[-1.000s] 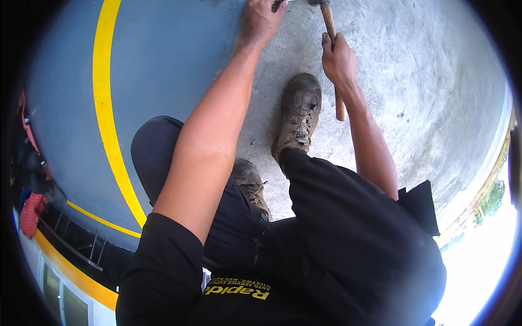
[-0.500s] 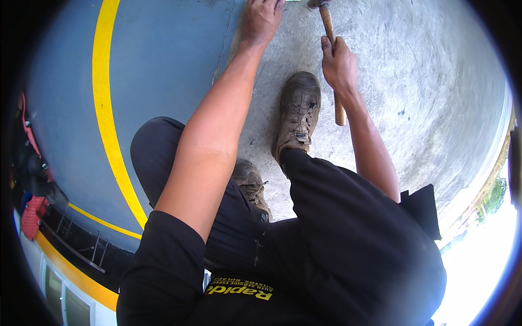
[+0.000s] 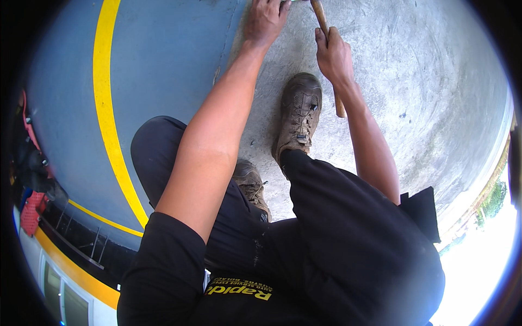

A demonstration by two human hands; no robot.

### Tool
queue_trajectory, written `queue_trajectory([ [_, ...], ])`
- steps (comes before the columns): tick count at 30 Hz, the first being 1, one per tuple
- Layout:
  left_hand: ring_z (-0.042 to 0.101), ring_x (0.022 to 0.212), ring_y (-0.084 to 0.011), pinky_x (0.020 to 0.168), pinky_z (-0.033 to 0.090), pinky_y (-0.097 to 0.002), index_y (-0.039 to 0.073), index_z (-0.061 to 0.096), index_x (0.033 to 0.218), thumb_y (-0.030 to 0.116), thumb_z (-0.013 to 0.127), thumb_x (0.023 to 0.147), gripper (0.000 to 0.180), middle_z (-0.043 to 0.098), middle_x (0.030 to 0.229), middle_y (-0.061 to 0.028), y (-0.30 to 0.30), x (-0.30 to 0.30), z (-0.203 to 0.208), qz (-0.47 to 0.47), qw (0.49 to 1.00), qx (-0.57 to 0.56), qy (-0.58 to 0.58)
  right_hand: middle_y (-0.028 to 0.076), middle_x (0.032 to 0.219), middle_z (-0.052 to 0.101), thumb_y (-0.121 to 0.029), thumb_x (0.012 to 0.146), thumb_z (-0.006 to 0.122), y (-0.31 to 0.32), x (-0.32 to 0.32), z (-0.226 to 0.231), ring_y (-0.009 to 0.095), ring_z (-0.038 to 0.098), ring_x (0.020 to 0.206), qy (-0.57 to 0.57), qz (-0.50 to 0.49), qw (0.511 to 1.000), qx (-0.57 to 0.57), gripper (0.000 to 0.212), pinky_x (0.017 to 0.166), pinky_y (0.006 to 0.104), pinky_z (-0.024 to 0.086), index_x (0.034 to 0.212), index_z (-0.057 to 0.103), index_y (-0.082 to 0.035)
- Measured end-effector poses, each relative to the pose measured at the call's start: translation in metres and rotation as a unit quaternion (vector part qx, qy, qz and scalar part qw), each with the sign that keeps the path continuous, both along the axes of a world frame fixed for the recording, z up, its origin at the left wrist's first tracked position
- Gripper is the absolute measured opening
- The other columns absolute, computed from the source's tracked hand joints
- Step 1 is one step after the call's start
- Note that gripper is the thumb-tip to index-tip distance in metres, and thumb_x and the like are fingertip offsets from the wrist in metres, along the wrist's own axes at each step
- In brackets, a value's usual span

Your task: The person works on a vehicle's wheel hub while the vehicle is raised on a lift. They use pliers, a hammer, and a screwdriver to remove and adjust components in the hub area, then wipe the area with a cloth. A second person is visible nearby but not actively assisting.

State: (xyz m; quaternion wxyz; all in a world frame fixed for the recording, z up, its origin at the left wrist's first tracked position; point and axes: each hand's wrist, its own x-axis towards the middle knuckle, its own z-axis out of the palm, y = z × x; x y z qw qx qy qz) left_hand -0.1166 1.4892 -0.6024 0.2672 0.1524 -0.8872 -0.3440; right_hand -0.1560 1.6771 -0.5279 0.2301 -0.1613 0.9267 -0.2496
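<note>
My right hand (image 3: pixel 334 54) is wrapped round the wooden handle of a hammer (image 3: pixel 321 17), thumb lying along it. The handle's butt end shows below my wrist, while the hammer's head is cut off by the upper edge of the picture. Left of it, my left hand (image 3: pixel 266 23) is closed at the same edge, its fingers curled and partly out of view. A thin, pale greenish thing (image 3: pixel 298 0) peeks out beside its fingertips, close to the hammer; too little of it shows to name.
I crouch on grey concrete (image 3: pixel 413 92) that meets a blue painted floor (image 3: pixel 168 60) with a yellow line (image 3: pixel 103 81). My brown shoes (image 3: pixel 300 108) stand between my arms. A red perforated object (image 3: pixel 32 213) and dark equipment lie at the far left, near a wall with a yellow band (image 3: pixel 76 271).
My right hand and the hammer have moved up and slightly left, taking the hammer's head out of view. My left hand has shifted slightly right; more of the greenish thing shows.
</note>
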Motion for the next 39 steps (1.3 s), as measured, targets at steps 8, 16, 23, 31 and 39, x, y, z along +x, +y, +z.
queue_trajectory([
  [8, 0.065, 0.106, -0.0461, 0.090, 0.054, -0.0541, 0.000, 0.068, 0.111, 0.011, 0.067, 0.100, 0.015, 0.066, 0.114, -0.0230, -0.002, 0.000, -0.014, 0.010, 1.000, -0.010, 0.012, 0.031, 0.084, 0.072, -0.040, 0.114, 0.052, -0.005, -0.008, 0.006, 0.052, 0.072, 0.080, -0.017, -0.018, 1.000, -0.001, 0.044, 0.071, 0.0590, 0.053, 0.105, 0.059, 0.002],
  [16, 0.064, 0.103, -0.0441, 0.090, 0.053, -0.0530, 0.002, 0.067, 0.111, 0.005, 0.064, 0.099, 0.013, 0.064, 0.110, -0.0207, 0.002, -0.002, -0.010, 0.030, 0.998, -0.049, -0.014, 0.030, 0.082, 0.073, -0.041, 0.115, 0.048, 0.003, 0.003, 0.016, 0.050, 0.072, 0.077, -0.041, -0.007, 0.999, 0.016, 0.044, 0.071, 0.0587, 0.054, 0.111, 0.058, 0.001],
  [23, 0.064, 0.102, -0.0443, 0.087, 0.053, -0.0533, 0.002, 0.067, 0.108, 0.011, 0.065, 0.101, 0.011, 0.065, 0.108, -0.0198, -0.002, 0.000, -0.009, 0.024, 0.999, -0.030, -0.009, 0.031, 0.085, 0.073, -0.040, 0.115, 0.047, -0.008, 0.001, 0.021, 0.052, 0.073, 0.081, -0.016, 0.010, 0.999, 0.028, 0.042, 0.074, 0.0608, 0.055, 0.112, 0.057, 0.001],
  [31, 0.064, 0.100, -0.0447, 0.087, 0.053, -0.0539, 0.002, 0.066, 0.105, 0.013, 0.066, 0.101, 0.012, 0.066, 0.105, -0.0198, -0.003, -0.001, -0.005, 0.011, 1.000, -0.012, 0.011, 0.031, 0.089, 0.073, -0.039, 0.115, 0.047, -0.009, -0.002, 0.025, 0.052, 0.073, 0.086, -0.002, 0.031, 0.998, 0.050, 0.041, 0.077, 0.0627, 0.055, 0.110, 0.056, 0.000],
  [39, 0.064, 0.101, -0.0452, 0.087, 0.053, -0.0539, 0.002, 0.065, 0.106, 0.012, 0.067, 0.101, 0.011, 0.065, 0.107, -0.0208, 0.000, -0.001, -0.004, 0.013, 1.000, -0.012, -0.003, 0.031, 0.085, 0.073, -0.038, 0.115, 0.048, -0.012, -0.011, 0.020, 0.052, 0.073, 0.081, 0.018, 0.034, 0.999, 0.028, 0.039, 0.073, 0.0616, 0.056, 0.108, 0.054, 0.000],
])
